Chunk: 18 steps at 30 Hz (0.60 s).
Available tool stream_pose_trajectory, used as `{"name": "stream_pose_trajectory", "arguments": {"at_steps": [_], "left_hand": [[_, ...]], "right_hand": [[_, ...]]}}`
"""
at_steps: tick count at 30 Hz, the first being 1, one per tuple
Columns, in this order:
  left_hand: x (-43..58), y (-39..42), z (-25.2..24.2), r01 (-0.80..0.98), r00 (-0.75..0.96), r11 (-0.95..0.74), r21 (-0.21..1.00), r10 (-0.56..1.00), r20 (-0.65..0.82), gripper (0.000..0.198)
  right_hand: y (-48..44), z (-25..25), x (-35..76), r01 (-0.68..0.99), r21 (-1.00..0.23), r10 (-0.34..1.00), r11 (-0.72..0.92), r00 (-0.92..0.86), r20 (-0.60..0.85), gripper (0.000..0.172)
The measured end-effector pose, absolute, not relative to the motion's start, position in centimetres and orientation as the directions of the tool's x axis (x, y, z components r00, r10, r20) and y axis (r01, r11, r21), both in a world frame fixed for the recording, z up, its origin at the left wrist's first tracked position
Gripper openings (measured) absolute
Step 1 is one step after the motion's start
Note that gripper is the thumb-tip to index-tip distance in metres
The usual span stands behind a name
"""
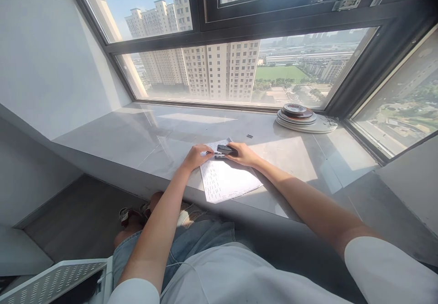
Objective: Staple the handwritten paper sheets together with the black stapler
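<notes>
A black stapler (226,149) is in my right hand (242,154), whose fingers wrap round its right end. The stapler's upper arm looks raised from its silvery lower part. My left hand (198,156) is closed in a pinch at the stapler's left end; a small dark bit shows at its fingertips, too small to name. Beneath both hands lie printed white paper sheets (230,181), slanted on the window sill and reaching its front edge. A little beyond the right hand, a small dark strip (249,136) rests on the sill.
The grey tiled sill (112,135) runs under a dark-framed window (153,44). At its back right sits a stack of round plate-like things (297,116). A white perforated container (61,279) stands at the lower left, and a thin white cable (191,267) crosses my lap.
</notes>
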<state>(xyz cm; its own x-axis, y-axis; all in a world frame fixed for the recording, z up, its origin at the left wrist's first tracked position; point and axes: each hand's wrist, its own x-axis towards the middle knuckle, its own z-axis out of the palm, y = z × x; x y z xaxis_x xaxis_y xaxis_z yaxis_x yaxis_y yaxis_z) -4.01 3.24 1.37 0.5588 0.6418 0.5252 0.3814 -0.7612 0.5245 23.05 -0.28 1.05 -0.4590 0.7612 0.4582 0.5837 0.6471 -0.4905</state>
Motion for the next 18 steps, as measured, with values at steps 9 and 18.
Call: {"name": "stream_pose_trajectory", "arguments": {"at_steps": [9, 18], "left_hand": [[-3.99, 3.09, 1.58, 0.391, 0.566, -0.752, 0.531, 0.652, 0.505, 0.011], [-4.36, 3.27, 1.26, 0.434, 0.556, -0.749, 0.501, 0.66, 0.506, 0.031]], "right_hand": [[-0.29, 1.04, 22.99, 0.59, -0.49, 0.766, 0.642, -0.456, 0.453, 0.025], [-0.25, 0.98, 22.99, 0.588, -0.498, 0.77, 0.637, -0.452, 0.451, 0.025]]}}
